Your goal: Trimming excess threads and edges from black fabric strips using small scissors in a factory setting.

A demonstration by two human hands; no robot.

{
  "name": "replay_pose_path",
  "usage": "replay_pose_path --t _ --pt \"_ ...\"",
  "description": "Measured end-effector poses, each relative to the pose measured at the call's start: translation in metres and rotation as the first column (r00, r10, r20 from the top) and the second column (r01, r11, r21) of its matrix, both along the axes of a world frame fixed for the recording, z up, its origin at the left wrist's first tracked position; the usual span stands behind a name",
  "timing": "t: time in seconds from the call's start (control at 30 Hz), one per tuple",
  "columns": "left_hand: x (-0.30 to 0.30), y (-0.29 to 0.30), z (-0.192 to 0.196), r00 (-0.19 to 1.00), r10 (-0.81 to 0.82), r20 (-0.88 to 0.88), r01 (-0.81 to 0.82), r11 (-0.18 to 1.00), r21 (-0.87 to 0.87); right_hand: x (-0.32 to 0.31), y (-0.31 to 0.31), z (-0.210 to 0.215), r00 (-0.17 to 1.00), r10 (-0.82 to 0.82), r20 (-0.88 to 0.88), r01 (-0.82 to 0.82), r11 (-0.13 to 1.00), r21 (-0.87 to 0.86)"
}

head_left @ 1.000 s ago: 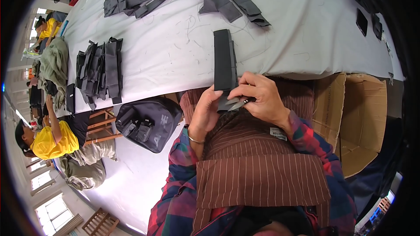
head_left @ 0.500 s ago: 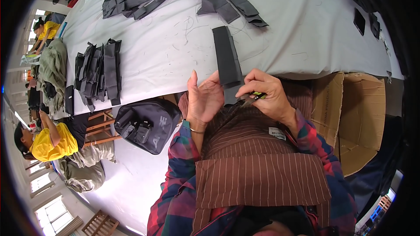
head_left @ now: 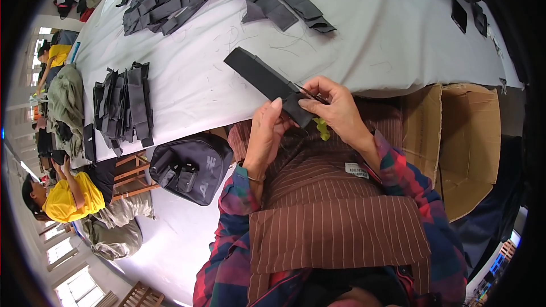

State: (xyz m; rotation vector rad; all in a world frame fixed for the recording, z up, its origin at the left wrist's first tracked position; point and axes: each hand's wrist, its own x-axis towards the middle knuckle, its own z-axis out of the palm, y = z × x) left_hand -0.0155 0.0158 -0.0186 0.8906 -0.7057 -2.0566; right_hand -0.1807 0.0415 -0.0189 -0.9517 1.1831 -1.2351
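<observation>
A folded strip of dark grey fabric (head_left: 259, 74) slants up and left from my lap over the edge of the white-covered table. My left hand (head_left: 266, 133) pinches its lower end, thumb on top and fingers underneath. My right hand (head_left: 336, 111) is closed on a small pair of thread snips (head_left: 323, 128); their yellow-green part hangs below the palm. A thin dark pointed part shows by the thumb and forefinger, against the strip's right edge. Whether the blades are apart cannot be made out.
A heap of similar dark strips (head_left: 170, 0) lies at the table's far side, a stacked bundle (head_left: 122, 105) at left. An open cardboard box (head_left: 469, 142) stands at my right, a black bag (head_left: 193, 167) at my left. People in yellow (head_left: 77, 196) work farther left.
The strip has swung from nearly upright to slanting left. My left hand has closed from spread fingers onto its lower end. My right hand has turned the snips up to the strip's edge.
</observation>
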Motion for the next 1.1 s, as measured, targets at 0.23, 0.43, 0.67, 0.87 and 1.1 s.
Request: replay_pose_path --t 0.23,0.43,0.67,0.87,1.1 --pt "-0.004 0.003 -0.001 0.979 0.040 0.201 -0.013 0.991 -0.134 -0.010 0.000 0.013 0.987 0.055 -0.148 -0.050 0.998 0.036" --pt "0.001 0.000 0.000 0.986 0.102 0.130 -0.091 0.992 -0.087 -0.033 0.011 0.017 0.860 -0.078 -0.504 -0.072 0.960 -0.271" --pt "-0.002 0.000 0.003 0.990 0.086 0.110 -0.077 0.994 -0.082 -0.028 0.017 0.023 0.702 -0.086 -0.707 -0.280 0.879 -0.386" --pt "0.002 0.002 0.004 0.985 0.106 0.135 -0.097 0.993 -0.072 -0.032 0.016 0.024 0.668 -0.127 -0.733 -0.278 0.871 -0.404" --pt "0.005 0.013 0.032 0.983 0.017 0.185 -0.016 1.000 -0.009 -0.029 0.013 0.032 0.692 -0.066 -0.719 -0.337 0.851 -0.403"
